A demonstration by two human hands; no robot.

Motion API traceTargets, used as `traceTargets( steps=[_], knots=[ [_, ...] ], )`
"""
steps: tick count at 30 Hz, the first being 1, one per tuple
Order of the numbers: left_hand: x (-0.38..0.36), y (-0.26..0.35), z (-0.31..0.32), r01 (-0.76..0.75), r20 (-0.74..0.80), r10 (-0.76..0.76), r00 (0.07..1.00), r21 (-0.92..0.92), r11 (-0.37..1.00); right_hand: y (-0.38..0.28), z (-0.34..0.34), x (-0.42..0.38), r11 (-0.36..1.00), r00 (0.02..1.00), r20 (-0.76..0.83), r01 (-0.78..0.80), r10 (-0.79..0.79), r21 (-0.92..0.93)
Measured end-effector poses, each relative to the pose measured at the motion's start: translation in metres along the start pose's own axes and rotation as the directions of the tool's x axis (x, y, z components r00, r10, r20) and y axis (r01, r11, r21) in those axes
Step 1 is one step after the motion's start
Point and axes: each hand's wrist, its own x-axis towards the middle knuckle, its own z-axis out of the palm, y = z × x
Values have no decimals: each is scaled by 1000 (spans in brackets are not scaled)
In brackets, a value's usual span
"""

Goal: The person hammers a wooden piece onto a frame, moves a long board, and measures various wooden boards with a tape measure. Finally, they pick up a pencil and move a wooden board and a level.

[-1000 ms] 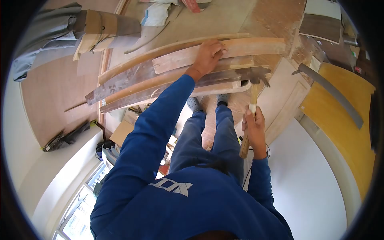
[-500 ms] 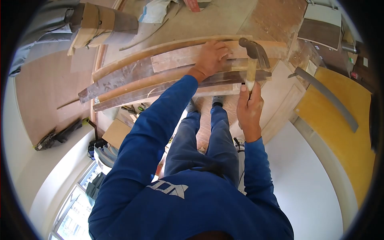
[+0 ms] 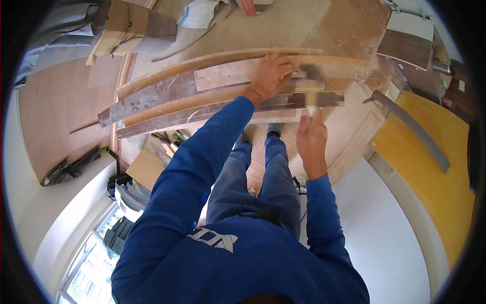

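One hammer | right hand clenched round handle | left hand half-curled at plank

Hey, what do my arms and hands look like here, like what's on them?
Your left sleeve and right sleeve are long and blue, ending near the wrists. Your left hand and right hand wear no gloves.

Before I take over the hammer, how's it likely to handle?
The hammer probably feels head-heavy: its dark, blurred head sits well beyond the right hand. The slim, pale handle looks straight, so likely stiff. Gripped below the head, it may tip headward.
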Motion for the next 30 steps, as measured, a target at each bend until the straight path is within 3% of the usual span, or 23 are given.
traceTargets(
  steps=[1,3,6,8,9,11,12,15,17,19,21,22,23,25,26,27,28,30],
  knots=[
    [1,-1,1,1,-7,-1,1000,1,1000,5,1,6,980,996,81,54,-39,-190],
    [2,-5,-1,3,-15,-3,1000,6,1000,9,-2,6,990,996,93,21,-8,-138],
    [5,-5,-9,7,43,-6,999,-16,1000,8,-10,2,977,992,11,124,-124,-171],
    [7,-5,-17,114,-132,-104,986,71,991,-3,-21,-5,988,1000,-14,2,0,157],
    [11,-8,-18,119,-134,-108,985,74,990,-14,-25,-10,988,1000,-9,3,-2,157],
    [20,-18,-17,455,-321,-353,879,346,821,-36,-29,-19,947,993,-111,-3,41,321],
    [21,-19,-15,458,-323,-354,877,347,818,-26,-21,-16,947,993,-107,-2,39,322],
    [12,-13,-8,529,-241,-471,849,426,734,24,10,-8,990,974,-180,140,-138,-4],
    [22,-15,-13,557,-115,-580,806,480,678,37,16,16,960,994,34,112,-107,-256],
    [19,-14,-13,563,-129,-581,804,479,673,8,-2,17,930,989,31,149,-147,-336],
    [24,-15,-12,565,-157,-566,809,471,677,-15,-9,17,992,990,-123,79,-67,96],
    [23,-15,-12,572,-154,-577,802,475,669,-30,-19,11,968,995,-101,32,-7,249],
    [22,-16,-10,577,-149,-587,796,481,660,-18,-13,8,969,995,-98,29,-5,245],
    [21,-16,-9,572,-176,-565,806,473,670,21,11,-4,947,943,-301,218,-142,237],
    [20,-17,-9,567,-206,-539,816,465,680,30,17,-2,947,944,-299,217,-141,236],
    [21,-18,-9,570,-211,-540,815,463,679,33,22,8,991,985,-110,130,-131,-20],
    [21,-18,-9,573,-211,-543,813,460,679,35,26,15,953,995,75,85,-66,-289],
    [22,-19,-9,575,-215,-542,812,455,680,31,25,24,969,994,55,104,-94,-226]
  ],
)
